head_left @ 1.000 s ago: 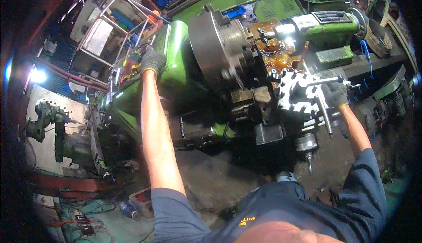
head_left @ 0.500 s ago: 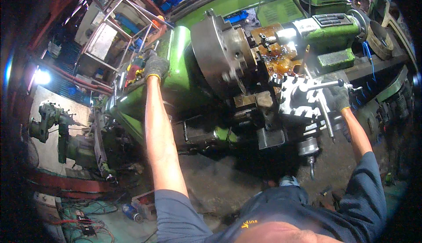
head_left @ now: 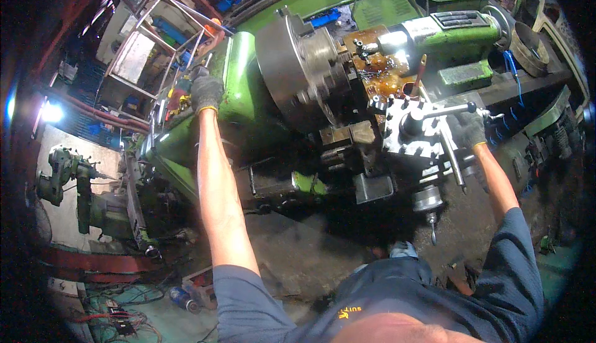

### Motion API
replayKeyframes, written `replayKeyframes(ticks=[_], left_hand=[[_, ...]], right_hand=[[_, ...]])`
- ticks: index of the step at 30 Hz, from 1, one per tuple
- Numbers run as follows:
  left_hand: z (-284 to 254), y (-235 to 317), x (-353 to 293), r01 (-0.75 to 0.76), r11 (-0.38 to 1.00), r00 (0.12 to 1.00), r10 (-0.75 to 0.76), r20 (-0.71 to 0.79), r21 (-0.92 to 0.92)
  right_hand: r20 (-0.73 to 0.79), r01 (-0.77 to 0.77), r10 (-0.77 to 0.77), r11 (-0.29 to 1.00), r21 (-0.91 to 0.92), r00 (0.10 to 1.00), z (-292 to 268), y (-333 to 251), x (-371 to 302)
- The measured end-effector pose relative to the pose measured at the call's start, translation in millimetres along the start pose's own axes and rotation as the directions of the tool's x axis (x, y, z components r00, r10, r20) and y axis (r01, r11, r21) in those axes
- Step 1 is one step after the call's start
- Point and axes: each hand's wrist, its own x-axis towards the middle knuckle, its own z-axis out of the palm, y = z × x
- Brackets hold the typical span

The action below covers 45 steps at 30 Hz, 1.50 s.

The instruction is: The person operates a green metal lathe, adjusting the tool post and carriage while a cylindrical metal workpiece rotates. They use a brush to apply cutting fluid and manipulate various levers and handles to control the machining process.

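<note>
My left hand [head_left: 207, 92], in a dark grey glove, is closed at the end of the lathe's green headstock [head_left: 241, 63], beside loose tools with yellow and red parts [head_left: 180, 98]. A pale metal piece [head_left: 200, 71] shows at its fingertips; what it grips is hard to make out. Around the handle side of the square tool post [head_left: 413, 129] is my gloved right hand [head_left: 469, 129], just under the black knob of the clamping lever [head_left: 442, 111]. Its fingers are partly hidden. Between my hands stands the large steel chuck [head_left: 279, 70], its jaw side blurred.
Brown, wet-looking fluid and chips [head_left: 375, 63] lie behind the tool post. The green tailstock [head_left: 456, 36] stands to the right. A handwheel with a crank [head_left: 428, 200] sticks out toward my body. Cables [head_left: 124, 318] and a blue can [head_left: 184, 299] are on the floor at lower left.
The chuck's jaws have changed position and look more smeared, as if turning. The whole view has shifted slightly; both hands keep nearly the same places on the lathe.
</note>
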Motion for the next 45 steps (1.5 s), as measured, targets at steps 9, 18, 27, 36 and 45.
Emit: replayKeyframes(ticks=[9, 18, 27, 36, 45], left_hand=[[1, 6, -37, 0.177, 0.506, 0.872, -0.478, -0.104, -0.844], [-98, 113, -189, 0.049, 0.482, 0.86, -0.466, -0.209, -0.875], [-4, 316, -454, 0.542, -0.027, 0.77, -0.386, 0.509, -0.84], [101, 360, -527, 0.503, -0.737, 0.006, 0.524, 0.851, 0.451], [133, 340, -395, 0.22, -0.874, 0.309, 0.483, 0.819, 0.433]], right_hand=[[0.094, -0.011, 0.008, 1.0, 0.024, 0.996, 3, 3, 5], [0.152, -0.035, 0.044, 0.997, -0.064, 0.987, 2, 0, 5], [0.084, 0.069, -0.063, 0.995, -0.074, 0.994, 21, 16, 7], [0.103, -0.12, 0.1, 0.968, 0.219, 0.99, 32, 42, -3], [0.097, -0.045, 0.047, 0.999, -0.018, 0.994, 19, 25, 0]])
